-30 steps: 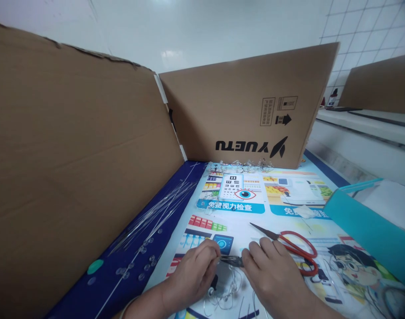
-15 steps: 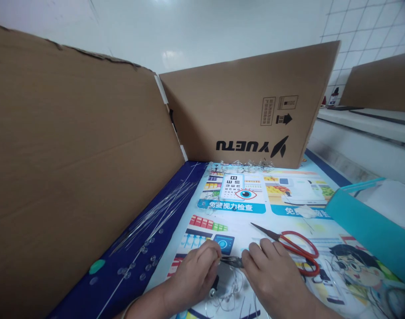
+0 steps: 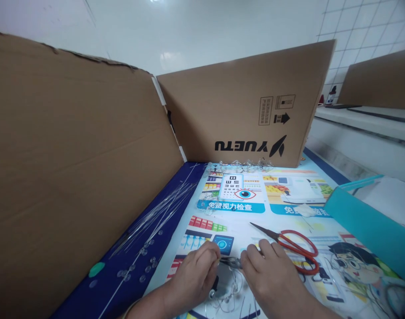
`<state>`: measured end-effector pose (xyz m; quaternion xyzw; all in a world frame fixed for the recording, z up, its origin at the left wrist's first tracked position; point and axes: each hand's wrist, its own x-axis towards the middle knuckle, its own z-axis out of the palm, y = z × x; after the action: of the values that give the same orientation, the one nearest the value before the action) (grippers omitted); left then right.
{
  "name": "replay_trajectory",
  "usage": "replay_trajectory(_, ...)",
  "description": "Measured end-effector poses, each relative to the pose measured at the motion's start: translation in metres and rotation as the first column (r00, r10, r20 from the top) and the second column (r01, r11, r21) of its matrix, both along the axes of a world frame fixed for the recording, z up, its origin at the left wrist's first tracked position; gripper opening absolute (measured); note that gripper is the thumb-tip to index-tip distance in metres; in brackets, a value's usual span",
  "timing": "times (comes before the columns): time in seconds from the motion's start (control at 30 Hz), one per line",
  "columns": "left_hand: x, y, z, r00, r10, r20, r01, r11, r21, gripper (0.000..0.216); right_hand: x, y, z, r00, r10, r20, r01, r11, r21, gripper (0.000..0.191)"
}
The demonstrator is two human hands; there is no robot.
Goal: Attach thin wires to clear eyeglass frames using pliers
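My left hand [image 3: 195, 274] and my right hand [image 3: 271, 277] meet low in the picture over a printed mat [image 3: 255, 208]. My right hand's fingers are closed round small dark pliers [image 3: 231, 262], whose tips point left. My left hand is pinched at the plier tips on something too small to make out. Under both hands lies a tangle of thin wire with clear beads [image 3: 224, 297].
Red-handled scissors [image 3: 290, 248] lie just right of my hands. Thin straight wires [image 3: 156, 217] and loose clear beads [image 3: 139, 263] lie on the blue strip at left. Cardboard walls [image 3: 72, 168] stand left and behind. A teal box [image 3: 364, 226] sits at right.
The view has shifted slightly; my hands stay together on the pliers with almost no movement.
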<state>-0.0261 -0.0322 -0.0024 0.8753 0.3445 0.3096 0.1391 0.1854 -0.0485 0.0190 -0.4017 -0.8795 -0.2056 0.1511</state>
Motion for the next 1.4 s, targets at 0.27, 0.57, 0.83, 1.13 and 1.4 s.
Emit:
replay_trajectory(0.27, -0.001, 0.000, -0.002, 1.000, 0.008, 0.009, -0.008, 1.000, -0.007, 0.015, -0.001, -0.002, 0.003, 1.000, 0.019, 0.007, -0.019, 0.999, 0.030, 0.014)
replay_trajectory(0.57, 0.000, -0.001, 0.000, 1.000, 0.018, 0.013, -0.018, 0.999, 0.035, 0.017, 0.001, 0.000, -0.007, 0.999, -0.018, -0.050, 0.014, 0.997, -0.069, 0.012)
replay_trajectory(0.83, 0.000, -0.001, -0.003, 0.999, 0.044, 0.006, -0.045, 0.994, 0.101, 0.017, 0.000, -0.001, -0.002, 0.985, -0.070, -0.158, 0.045, 0.987, -0.157, 0.014)
replay_trajectory(1.13, -0.004, -0.002, 0.002, 0.999, -0.023, -0.027, 0.027, 0.988, 0.154, 0.018, 0.003, 0.002, 0.007, 0.960, -0.127, -0.250, 0.034, 0.938, -0.346, 0.009)
replay_trajectory(1.4, -0.007, -0.002, 0.003, 0.998, -0.026, -0.066, 0.042, 0.967, 0.252, 0.019, 0.003, 0.001, 0.004, 0.958, -0.135, -0.253, 0.038, 0.935, -0.352, 0.007)
